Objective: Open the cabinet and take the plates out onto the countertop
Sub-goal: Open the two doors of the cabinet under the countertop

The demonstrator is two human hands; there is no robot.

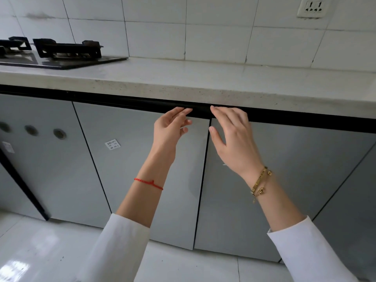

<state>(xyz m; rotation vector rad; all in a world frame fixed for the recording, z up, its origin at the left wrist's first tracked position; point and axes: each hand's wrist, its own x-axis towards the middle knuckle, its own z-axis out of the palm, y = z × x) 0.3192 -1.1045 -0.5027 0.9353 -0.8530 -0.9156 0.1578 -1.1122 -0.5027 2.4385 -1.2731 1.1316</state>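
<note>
Head view shows both hands up at the dark recessed strip [142, 102] that runs left to right just under the tabletop [183, 78]. The left hand [168, 129] is open, fingertips reaching the strip above the left door [126, 169]; the right hand [232, 137] is open too, fingers spread, tips at the strip above the right door [274, 190]. Neither grips anything. The two doors are shut and meet at a vertical seam directly between the hands, each hand about equally near its own door's top edge. The doors stand tall, faces toward the person, so I'd say the pull comes outward. The plates are not visible; presumably behind these doors.
</note>
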